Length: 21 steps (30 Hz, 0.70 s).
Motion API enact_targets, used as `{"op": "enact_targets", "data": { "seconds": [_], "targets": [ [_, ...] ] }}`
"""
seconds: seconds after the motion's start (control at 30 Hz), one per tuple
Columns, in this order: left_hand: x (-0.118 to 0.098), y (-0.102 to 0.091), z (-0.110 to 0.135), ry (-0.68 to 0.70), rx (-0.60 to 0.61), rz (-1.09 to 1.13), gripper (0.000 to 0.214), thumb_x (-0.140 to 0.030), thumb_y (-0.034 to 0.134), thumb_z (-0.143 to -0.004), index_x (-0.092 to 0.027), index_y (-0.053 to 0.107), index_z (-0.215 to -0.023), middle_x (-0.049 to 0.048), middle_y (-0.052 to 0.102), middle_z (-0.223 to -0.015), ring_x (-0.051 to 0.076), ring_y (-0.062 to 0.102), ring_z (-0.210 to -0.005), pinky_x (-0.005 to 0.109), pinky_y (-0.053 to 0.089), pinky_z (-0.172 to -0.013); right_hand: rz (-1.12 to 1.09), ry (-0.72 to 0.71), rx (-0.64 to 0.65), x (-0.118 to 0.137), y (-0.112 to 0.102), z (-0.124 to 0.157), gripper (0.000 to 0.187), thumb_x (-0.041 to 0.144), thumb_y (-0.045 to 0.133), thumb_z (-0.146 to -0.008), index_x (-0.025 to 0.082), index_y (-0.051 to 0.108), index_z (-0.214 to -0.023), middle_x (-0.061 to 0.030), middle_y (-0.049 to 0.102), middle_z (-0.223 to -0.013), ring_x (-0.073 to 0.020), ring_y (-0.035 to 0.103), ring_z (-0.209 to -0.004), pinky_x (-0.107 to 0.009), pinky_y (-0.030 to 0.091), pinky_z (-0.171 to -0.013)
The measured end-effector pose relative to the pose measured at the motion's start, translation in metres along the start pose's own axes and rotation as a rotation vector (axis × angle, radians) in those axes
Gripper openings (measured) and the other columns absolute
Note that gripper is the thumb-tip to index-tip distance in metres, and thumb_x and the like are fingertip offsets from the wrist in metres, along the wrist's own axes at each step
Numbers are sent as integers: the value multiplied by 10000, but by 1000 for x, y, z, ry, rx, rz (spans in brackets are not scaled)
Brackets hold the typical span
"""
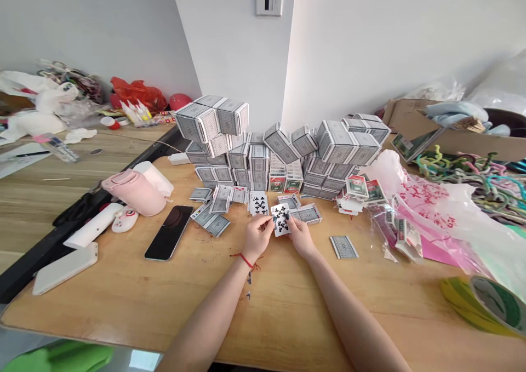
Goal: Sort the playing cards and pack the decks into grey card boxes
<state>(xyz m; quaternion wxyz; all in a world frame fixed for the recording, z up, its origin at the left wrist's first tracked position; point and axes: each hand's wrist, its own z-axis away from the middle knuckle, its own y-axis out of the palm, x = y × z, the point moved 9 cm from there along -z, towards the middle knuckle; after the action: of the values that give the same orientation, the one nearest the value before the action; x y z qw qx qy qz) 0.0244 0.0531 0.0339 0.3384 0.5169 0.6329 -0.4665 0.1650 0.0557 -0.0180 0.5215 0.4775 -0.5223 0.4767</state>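
**Left hand (257, 239):** We are gripping the held playing card (281, 219) by its left edge, our fingers curled and partly closed, and we are wearing one red string bracelet (245, 260) on this wrist.

**Right hand (301, 238):** We are gripping the same card by its right edge, our fingers also curled and partly closed.

**Held card:** We are holding one card face up between our hands, near the middle of the frame. Its long axis is tilting, with the top end pointing up and to the left and the bottom end down and to the right. It is showing black clubs.

**Nearest cards:** We are keeping one more face-up club card (259, 203) just above our left hand, its long axis almost upright in the frame. We are counting at least five loose grey-backed cards around it, including one lone card (344, 247) to the right.

**Stacks:** We are facing a tall wall of grey-wrapped card decks (258, 158) at upper centre, too many to count, with two red-and-green-faced decks (285, 183) at its foot.

**Table:** We are working at a wooden table (123, 301), with one black smartphone (168, 232) to the left, one pink flask (133, 192) beyond it, and one roll of tape (485, 306) at lower right.
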Motion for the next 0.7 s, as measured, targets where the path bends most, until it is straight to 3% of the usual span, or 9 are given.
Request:
{"op": "enact_targets", "data": {
  "seconds": [0.1, 0.17, 0.27, 0.37, 0.53, 0.7],
  "targets": [
    [-7, -5, 0, 39, -55, -17, 147, -287, 542, -726, -175, 634, -751, 60, 598, -860, 173, 523, -872, 307, 411, -786, 37, -61, 2, 4, 2, 1, 469, 573, 421, -727, 140, 569, -623, -10, 540, -527, -135, 462, -502, -243, 377, -474],
    [-3, 1, -1, -28, -9, 77, 186, -298, 556, -716, -170, 634, -827, 72, 600, -928, 184, 530, -906, 318, 416, -800, 26, -77, 48, 5, 10, 3, 455, 551, 408, -749, 137, 572, -652, -11, 547, -554, -129, 457, -510, -241, 380, -490],
    [12, 22, 2, -211, 128, 335, 308, -329, 591, -687, -135, 615, -924, 87, 635, -869, 191, 578, -814, 317, 450, -735, 52, -96, 114, 6, 22, 8, 428, 511, 396, -774, 136, 566, -657, -17, 555, -585, -132, 461, -535, -242, 388, -517],
    [25, 32, 6, -344, 138, 504, 349, -324, 639, -640, -112, 622, -917, 110, 648, -877, 209, 594, -813, 323, 457, -729, 119, -139, 115, 10, 27, 12, 406, 476, 385, -788, 140, 573, -657, -34, 572, -613, -155, 482, -577, -259, 406, -549],
    [32, 34, 7, -415, 88, 613, 288, -302, 651, -617, -118, 654, -839, 96, 657, -898, 208, 597, -837, 324, 452, -762, 167, -216, 104, 18, 30, 15, 356, 422, 375, -804, 150, 597, -745, -54, 603, -732, -185, 516, -682, -291, 421, -648],
    [32, 33, 6, -448, 75, 685, 287, -294, 648, -604, -112, 668, -824, 92, 668, -833, 222, 605, -822, 343, 456, -753, 224, -220, 93, 16, 32, 16, 381, 445, 367, -800, 146, 560, -664, -16, 517, -575, -136, 425, -532, -244, 377, -517]
  ]
}}
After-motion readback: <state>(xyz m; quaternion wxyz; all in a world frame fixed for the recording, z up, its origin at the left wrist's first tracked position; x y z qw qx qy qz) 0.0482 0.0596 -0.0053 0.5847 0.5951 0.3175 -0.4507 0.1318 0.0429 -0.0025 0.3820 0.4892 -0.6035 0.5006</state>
